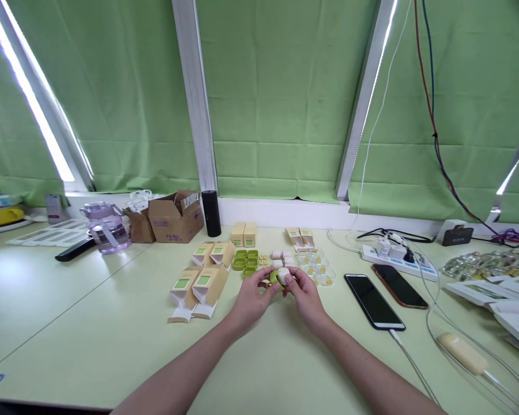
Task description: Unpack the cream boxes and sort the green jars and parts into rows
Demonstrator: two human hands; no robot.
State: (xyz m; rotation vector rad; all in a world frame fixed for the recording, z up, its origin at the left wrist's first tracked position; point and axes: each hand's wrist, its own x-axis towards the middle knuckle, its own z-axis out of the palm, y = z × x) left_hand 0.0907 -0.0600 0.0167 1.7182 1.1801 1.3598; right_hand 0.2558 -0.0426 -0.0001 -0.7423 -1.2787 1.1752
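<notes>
Above the table's middle, my left hand [249, 297] is closed around a small green cup [274, 280]. My right hand [306, 295] pinches a small white block [282, 275] against the cup's opening; how far in it sits I cannot tell. Just beyond my fingers stand several square green cups [239, 263]. Beside these are tiny yellowish pieces [263, 260], more white blocks [277, 263] and clear domed plastic pieces [315, 266] with yellow centres. Open cardboard boxes [210, 282] with green windows lie to the left of my left hand.
Closed small boxes [244, 234] and opened ones [300, 238] stand farther back. A black cylinder [211, 214], a brown carton [176, 217] and a lilac jug [108, 227] are behind left. On the right lie two phones [374, 301], a power strip [398, 261] and loose cables.
</notes>
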